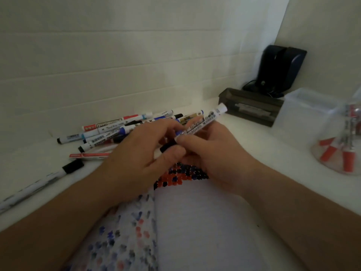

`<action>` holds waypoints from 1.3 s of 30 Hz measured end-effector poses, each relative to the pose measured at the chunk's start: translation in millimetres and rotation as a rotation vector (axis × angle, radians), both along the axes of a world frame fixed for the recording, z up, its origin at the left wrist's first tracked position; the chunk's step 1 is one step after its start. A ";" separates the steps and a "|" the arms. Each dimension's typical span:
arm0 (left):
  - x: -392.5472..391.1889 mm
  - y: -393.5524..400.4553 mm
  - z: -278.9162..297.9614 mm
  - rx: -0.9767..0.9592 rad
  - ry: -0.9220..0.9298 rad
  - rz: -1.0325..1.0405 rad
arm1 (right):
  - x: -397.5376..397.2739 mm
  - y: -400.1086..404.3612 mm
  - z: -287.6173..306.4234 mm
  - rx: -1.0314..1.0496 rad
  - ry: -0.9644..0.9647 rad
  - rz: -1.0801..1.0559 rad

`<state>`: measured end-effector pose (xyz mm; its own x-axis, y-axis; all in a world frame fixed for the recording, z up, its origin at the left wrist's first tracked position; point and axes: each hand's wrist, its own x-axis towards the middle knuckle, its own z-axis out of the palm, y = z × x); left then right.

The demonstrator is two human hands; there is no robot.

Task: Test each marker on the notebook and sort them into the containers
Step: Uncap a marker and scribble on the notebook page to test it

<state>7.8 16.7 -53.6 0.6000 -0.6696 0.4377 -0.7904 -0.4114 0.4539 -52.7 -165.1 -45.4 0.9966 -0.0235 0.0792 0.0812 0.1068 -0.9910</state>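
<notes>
From the head camera, both hands meet over the open notebook point(195, 222) on the white worktop point(254, 153). The right hand point(214, 153) pinches a blue-marked marker point(203, 123) by its barrel, tilted up and away. The left hand point(140, 151) curls its grip around that marker's lower end. A pile of markers point(121, 130) lies behind; a clear container point(340, 145) holds red-capped ones at right.

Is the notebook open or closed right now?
Open: the notebook lies spread flat, two pages meeting at a centre fold, both showing coloured test marks.
</notes>
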 end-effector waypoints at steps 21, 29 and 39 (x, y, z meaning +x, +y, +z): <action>-12.8 2.7 7.6 0.078 0.094 -0.124 | -1.4 -8.2 -6.0 -0.007 -0.158 0.167; -4.5 6.8 10.1 0.168 0.252 -0.013 | 0.5 -18.2 17.5 -0.012 -0.061 0.035; -8.7 1.4 10.6 0.504 0.149 -0.006 | -33.3 -20.0 0.3 -0.417 -0.035 -0.057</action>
